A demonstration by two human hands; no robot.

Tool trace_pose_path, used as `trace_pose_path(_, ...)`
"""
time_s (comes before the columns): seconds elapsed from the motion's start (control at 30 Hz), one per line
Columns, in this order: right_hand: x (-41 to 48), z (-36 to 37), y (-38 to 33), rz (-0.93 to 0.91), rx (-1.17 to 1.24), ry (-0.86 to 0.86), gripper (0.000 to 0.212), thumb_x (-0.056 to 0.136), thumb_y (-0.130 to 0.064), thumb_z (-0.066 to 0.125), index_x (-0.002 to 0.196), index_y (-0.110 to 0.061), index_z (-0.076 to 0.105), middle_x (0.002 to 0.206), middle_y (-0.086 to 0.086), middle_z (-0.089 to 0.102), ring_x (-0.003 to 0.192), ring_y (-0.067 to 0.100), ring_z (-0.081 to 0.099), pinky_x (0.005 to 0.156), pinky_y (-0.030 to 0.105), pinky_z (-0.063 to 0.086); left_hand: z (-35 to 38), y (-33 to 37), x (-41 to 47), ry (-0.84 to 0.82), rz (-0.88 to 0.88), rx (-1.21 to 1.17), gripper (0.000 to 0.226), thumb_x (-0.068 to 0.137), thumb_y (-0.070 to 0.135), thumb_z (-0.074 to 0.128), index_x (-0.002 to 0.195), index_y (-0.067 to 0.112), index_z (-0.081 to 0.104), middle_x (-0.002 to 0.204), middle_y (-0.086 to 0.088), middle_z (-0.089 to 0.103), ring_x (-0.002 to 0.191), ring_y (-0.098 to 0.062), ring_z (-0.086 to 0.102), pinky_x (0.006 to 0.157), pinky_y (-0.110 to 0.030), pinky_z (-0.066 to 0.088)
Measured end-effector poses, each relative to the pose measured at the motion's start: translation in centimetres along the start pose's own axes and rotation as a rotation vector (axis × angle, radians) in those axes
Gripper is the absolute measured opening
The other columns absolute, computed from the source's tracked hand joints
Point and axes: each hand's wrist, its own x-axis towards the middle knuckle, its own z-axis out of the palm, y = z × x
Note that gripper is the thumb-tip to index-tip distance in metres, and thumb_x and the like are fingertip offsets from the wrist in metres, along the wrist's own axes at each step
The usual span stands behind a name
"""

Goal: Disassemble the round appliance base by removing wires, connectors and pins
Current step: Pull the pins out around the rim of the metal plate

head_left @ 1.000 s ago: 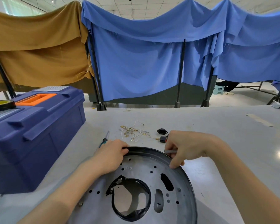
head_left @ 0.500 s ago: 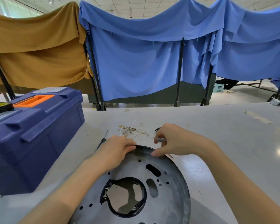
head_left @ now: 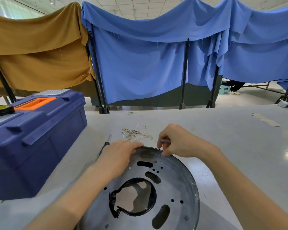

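Observation:
The round appliance base (head_left: 176, 185) is a dark metal disc with slots, small holes and a large black-rimmed opening in its middle. It lies on the grey table in front of me. My left hand (head_left: 118, 155) grips its far rim at the left. My right hand (head_left: 178, 141) rests on the far rim just to the right, pinching a thin grey pin or tool (head_left: 164, 140) between thumb and fingers. A small heap of removed wires and brass connectors (head_left: 134, 133) lies on the table just beyond both hands.
A screwdriver (head_left: 106, 143) lies left of my left hand. A big blue toolbox (head_left: 32, 140) with an orange handle stands on the table's left side, a tape roll (head_left: 0, 110) on its lid. Blue and tan cloth screens hang behind the table.
The base has been turned, so its slots and central opening have shifted round. Both hands moved along the rim and closer together; the black parts beyond my right hand are now hidden.

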Motion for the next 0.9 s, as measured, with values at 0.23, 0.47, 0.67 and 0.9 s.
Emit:
trace_pose_path(0.23, -0.5, -0.5, 0.6, 0.027, -0.088, -0.091, 0.009, 0.073, -0.005, 0.075, 0.073, -0.009, 0.067, 0.073, 0.006, 0.065, 0.067, 0.021, 0.06, 0.063, 0.031, 0.053, -1.6, -0.6, 0.3, -0.068, -0.134, 0.08, 0.028, 0.093, 0.011, 0.05, 0.115, 0.018, 0.065, 0.107, -0.01, 0.064, 0.094, -0.03, 0.061, 0.077, -0.035, 0.051)
trace_pose_path(0.47, 0.2, 0.4, 0.7, -0.011, -0.025, 0.007, 0.009, 0.074, -0.004, 0.076, 0.08, -0.008, 0.071, 0.079, 0.008, 0.069, 0.075, 0.025, 0.064, 0.072, 0.036, 0.056, -1.2, 0.0, 0.3, -0.116, -0.127, -0.009, 0.031, 0.094, 0.047, 0.048, 0.108, 0.022, 0.063, 0.108, -0.005, 0.065, 0.098, -0.026, 0.059, 0.084, -0.038, 0.049)
trace_pose_path(0.67, 0.5, 0.4, 1.5, -0.02, 0.015, 0.004, 0.008, 0.079, -0.006, 0.073, 0.085, 0.0, 0.074, 0.079, 0.013, 0.072, 0.066, 0.017, 0.059, 0.071, 0.035, 0.055, -0.5, -0.3, 0.4, -0.147, -0.055, -0.08, 0.016, 0.098, 0.034, 0.046, 0.084, 0.027, 0.051, 0.09, -0.003, 0.062, 0.083, -0.026, 0.056, 0.078, -0.041, 0.049)
trace_pose_path(0.9, 0.4, -0.1, -0.4, -0.19, 0.594, 0.347, 0.019, 0.097, -0.019, 0.057, 0.091, -0.022, 0.075, 0.092, -0.009, 0.075, 0.086, 0.007, 0.065, 0.075, 0.019, 0.052, -1.2, -0.6, 0.9, -0.332, -0.09, -0.001, 0.037, 0.098, 0.026, 0.047, 0.133, 0.037, 0.045, 0.126, -0.007, 0.054, 0.113, -0.029, 0.052, 0.095, -0.043, 0.045)
